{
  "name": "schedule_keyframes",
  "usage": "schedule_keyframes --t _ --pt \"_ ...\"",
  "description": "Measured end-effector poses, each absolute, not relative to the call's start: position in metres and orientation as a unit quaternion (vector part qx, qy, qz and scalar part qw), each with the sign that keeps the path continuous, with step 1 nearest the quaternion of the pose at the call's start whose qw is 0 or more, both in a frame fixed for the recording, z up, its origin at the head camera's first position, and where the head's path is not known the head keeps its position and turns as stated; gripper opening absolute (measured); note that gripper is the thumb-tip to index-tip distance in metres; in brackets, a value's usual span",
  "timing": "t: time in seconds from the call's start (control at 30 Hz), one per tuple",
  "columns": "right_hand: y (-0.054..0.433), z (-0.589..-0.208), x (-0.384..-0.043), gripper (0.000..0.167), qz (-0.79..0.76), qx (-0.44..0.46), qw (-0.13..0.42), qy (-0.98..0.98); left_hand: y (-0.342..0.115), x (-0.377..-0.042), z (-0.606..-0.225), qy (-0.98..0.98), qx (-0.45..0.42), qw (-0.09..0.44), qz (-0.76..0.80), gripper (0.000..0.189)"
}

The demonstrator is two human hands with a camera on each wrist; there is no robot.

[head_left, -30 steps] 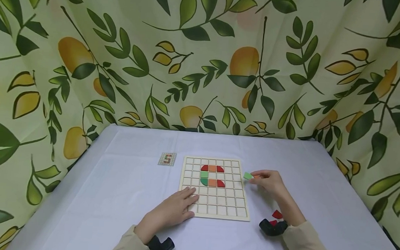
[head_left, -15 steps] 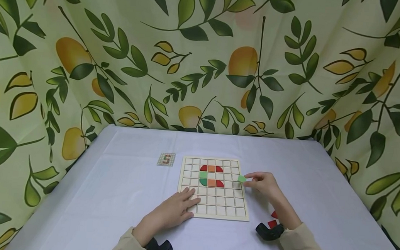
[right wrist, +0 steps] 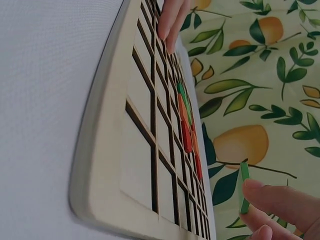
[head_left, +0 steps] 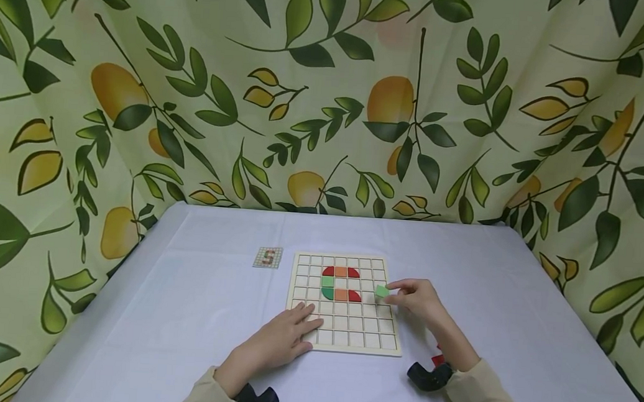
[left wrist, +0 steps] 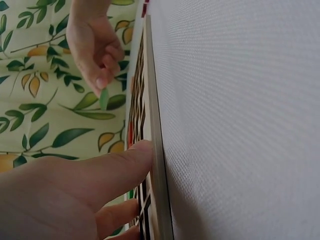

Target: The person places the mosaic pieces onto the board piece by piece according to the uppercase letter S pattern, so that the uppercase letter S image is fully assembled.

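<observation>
My right hand (head_left: 418, 300) pinches a light green square tile (head_left: 382, 291) between thumb and fingertips. It holds the tile above the right side of a wooden grid board (head_left: 356, 323); in the right wrist view the thin tile (right wrist: 244, 172) stands on edge, apart from the board. My left hand (head_left: 276, 335) rests on the board's lower left with fingers spread, its thumb (left wrist: 135, 155) at the board's edge. Red rounded tiles (head_left: 353, 272), orange squares (head_left: 341, 271), a green square (head_left: 327, 282) and a dark green rounded tile (head_left: 328, 293) sit in the upper cells.
A small card (head_left: 267, 257) with a gridded S-like figure lies left of the board. Loose red tiles (head_left: 437, 360) lie by the right wrist, partly hidden. Black wrist devices (head_left: 429, 377) are on both arms. A leaf-patterned curtain (head_left: 329, 102) hangs behind the white-covered table (head_left: 193, 279).
My right hand has moved left with the green tile, from beside the board to over its right columns. An orange tile glimpsed in that hand earlier is out of sight. The left hand stays put.
</observation>
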State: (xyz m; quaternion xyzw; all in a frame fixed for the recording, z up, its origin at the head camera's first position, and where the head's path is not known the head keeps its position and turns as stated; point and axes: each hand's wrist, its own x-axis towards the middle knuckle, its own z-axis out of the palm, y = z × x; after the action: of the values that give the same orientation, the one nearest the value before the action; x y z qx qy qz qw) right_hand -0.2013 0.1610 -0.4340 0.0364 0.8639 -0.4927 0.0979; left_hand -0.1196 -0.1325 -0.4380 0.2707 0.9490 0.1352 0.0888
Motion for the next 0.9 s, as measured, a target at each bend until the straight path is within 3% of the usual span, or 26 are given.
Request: schedule_keyframes --t 0.9 --pt "0.137 -0.444 -0.194 0.031 -0.506 -0.02 0.114 0.855 -0.132 -0.12 -0.439 0.953 0.26 0.094 0.126 0.054"
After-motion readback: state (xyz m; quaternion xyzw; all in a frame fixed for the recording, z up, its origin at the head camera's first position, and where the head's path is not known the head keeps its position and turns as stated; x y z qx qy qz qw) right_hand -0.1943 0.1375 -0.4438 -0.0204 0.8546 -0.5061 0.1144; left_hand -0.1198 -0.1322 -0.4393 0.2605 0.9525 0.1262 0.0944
